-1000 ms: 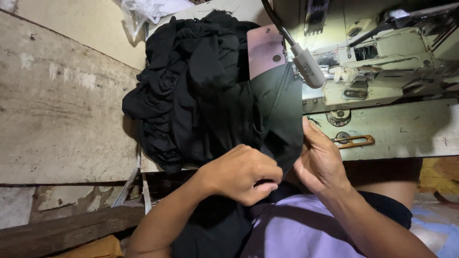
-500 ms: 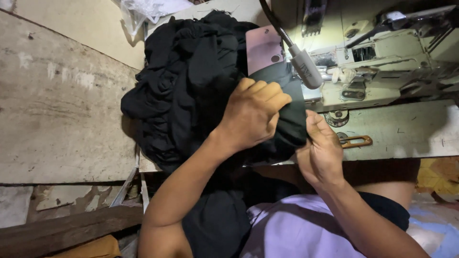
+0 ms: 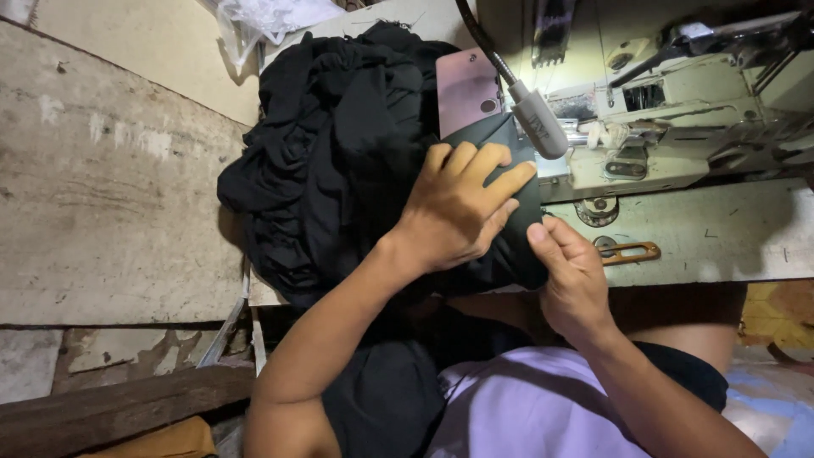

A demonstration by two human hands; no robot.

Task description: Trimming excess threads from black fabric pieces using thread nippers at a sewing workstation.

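Observation:
My left hand (image 3: 462, 203) lies flat, fingers together, pressing a dark green piece of fabric (image 3: 487, 140) onto the sewing table. My right hand (image 3: 572, 276) pinches the near right edge of that same piece at the table's front edge. To the left a big heap of black cloth (image 3: 331, 144) covers the table and hangs over its edge. The sewing machine (image 3: 678, 110) stands just to the right of the fabric, with a flexible lamp (image 3: 538, 123) over it.
A pinkish plate (image 3: 466, 89) sits behind the fabric. A brass scissor handle (image 3: 627, 252) lies on the cream tabletop (image 3: 729, 233). A plastic bag (image 3: 271, 17) sits at the back. A worn concrete wall (image 3: 102, 187) lies left.
My left hand has moved up from my lap onto the table and spread flat on the green fabric. My right hand has shifted slightly toward the table's front edge.

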